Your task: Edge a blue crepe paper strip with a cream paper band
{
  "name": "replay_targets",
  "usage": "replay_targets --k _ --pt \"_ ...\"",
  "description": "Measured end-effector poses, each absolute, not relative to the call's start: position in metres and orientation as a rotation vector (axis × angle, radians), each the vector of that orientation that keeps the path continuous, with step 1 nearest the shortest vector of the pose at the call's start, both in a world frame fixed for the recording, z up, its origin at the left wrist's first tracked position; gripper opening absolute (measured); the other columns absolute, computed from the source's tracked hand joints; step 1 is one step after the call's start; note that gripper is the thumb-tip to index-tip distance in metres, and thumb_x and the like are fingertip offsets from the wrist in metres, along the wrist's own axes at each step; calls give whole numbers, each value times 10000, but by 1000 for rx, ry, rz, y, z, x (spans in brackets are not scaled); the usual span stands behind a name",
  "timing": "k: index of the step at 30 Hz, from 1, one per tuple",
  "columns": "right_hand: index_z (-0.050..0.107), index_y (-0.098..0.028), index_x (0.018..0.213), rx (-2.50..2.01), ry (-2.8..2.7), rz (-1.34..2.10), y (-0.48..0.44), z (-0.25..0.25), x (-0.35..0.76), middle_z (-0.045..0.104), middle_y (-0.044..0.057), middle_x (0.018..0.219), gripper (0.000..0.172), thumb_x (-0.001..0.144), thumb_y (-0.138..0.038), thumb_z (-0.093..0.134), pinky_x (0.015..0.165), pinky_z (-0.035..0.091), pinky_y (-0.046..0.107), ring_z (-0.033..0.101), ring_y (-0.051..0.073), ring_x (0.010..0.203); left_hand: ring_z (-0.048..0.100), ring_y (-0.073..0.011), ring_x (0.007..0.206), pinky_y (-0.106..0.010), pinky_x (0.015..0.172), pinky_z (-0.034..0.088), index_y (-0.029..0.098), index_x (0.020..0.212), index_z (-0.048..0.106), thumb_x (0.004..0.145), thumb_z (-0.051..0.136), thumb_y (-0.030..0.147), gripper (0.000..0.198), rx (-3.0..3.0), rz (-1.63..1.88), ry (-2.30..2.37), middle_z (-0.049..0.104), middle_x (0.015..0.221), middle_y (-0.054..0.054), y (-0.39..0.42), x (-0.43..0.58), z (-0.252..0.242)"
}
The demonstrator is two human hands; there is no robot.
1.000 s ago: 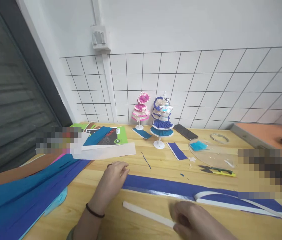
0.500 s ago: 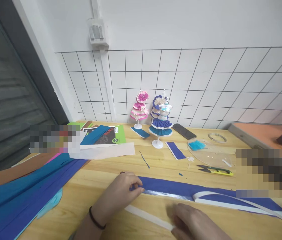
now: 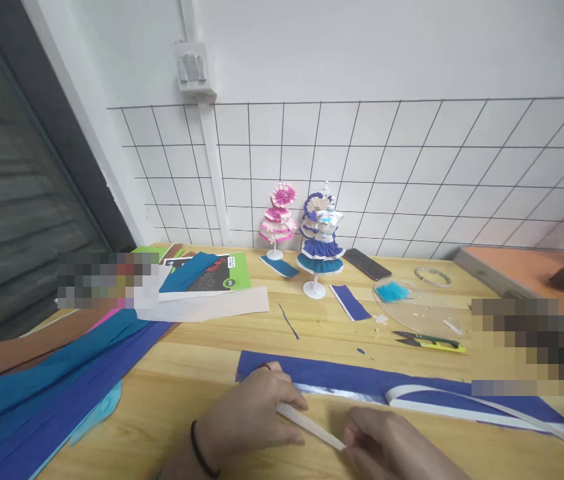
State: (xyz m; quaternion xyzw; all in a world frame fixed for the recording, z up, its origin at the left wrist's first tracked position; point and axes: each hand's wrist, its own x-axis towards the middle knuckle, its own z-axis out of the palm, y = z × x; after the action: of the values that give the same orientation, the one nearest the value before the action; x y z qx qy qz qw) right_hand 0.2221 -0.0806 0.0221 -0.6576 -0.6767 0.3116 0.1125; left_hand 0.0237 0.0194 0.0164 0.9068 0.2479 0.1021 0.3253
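Bright, even light, glare on shiny strip (image 3: 338, 393), soft shadows, wide-angle stretch toward edges

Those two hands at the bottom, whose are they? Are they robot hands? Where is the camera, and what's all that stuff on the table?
There's no robot here. The left hand and right hand belong to a person. The camera is worn on that person's head, looking forward and down, so you see about what they see.

The right hand pinches one end of a thin white strip. The left hand is at the other end, but I can't tell how tightly it holds on.

Just beyond them, a long blue strip lies on the wooden table. Farther back are yellow-and-black scissors, a black phone, and little dresses on stands, one pink and one blue and white in front.
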Motion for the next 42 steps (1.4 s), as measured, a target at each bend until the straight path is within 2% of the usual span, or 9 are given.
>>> replay_targets --k 4,8,14,21,24,28,33,37,42 --pt "554 -198 685 -1921 -1900 983 -77 21 223 597 -20 633 95 716 -164 470 521 335 201 498 128 591 528 -123 718 -218 715 358 209 751 694 686 661 169 83 2406 269 671 660 696 17 18 26 15" --pt "541 -200 741 -1836 -1843 1064 -73 13 224 513 -52 595 80 677 -163 514 498 299 200 439 111 558 526 -122 700 -220 693 358 194 735 704 742 608 201 96 2421 292 687 665 694 -7 18 26 21" --pt "521 -182 624 -1821 -1813 1070 -69 6 230 473 -47 549 104 723 -196 495 489 271 207 411 106 555 556 -139 713 -225 694 378 189 732 708 776 533 239 187 2257 233 762 674 701 -16 19 22 25" --pt "495 -163 662 -1631 -1476 1502 -69 3 238 495 -36 523 172 779 -289 500 427 333 192 435 78 437 511 -113 569 -200 530 364 219 1030 627 759 514 294 304 1931 154 844 584 606 32 23 17 21" --pt "526 -162 844 -1571 -1450 1503 -72 5 240 502 -41 576 162 792 -314 504 438 363 191 453 79 449 488 -101 533 -198 520 363 204 1041 614 762 507 285 309 1839 164 801 539 569 45 23 17 24" --pt "463 -239 1119 -1534 -1688 1216 -77 13 235 577 30 918 401 732 -212 564 618 469 223 580 149 741 485 -92 522 -201 529 371 194 1059 593 753 532 275 323 1739 185 713 531 556 52 23 17 25" --pt "474 -258 1050 -1497 -2113 656 -77 16 214 501 68 1161 459 650 -49 557 751 497 275 579 187 926 522 -92 512 -209 524 407 178 1045 582 718 585 295 347 1544 209 712 500 544 65 26 17 21" --pt "505 -197 985 -1366 -2283 92 -70 6 199 551 126 1115 257 746 -116 553 762 493 380 566 250 940 509 -75 472 -180 474 388 175 1033 586 710 589 279 340 1483 175 771 506 524 68 28 16 22" --pt "571 -174 886 -1327 -2377 152 -61 6 189 637 85 851 162 824 -111 435 660 466 336 577 213 761 465 -47 405 -147 411 335 172 1024 594 712 586 278 329 1519 116 792 523 499 67 29 13 25"
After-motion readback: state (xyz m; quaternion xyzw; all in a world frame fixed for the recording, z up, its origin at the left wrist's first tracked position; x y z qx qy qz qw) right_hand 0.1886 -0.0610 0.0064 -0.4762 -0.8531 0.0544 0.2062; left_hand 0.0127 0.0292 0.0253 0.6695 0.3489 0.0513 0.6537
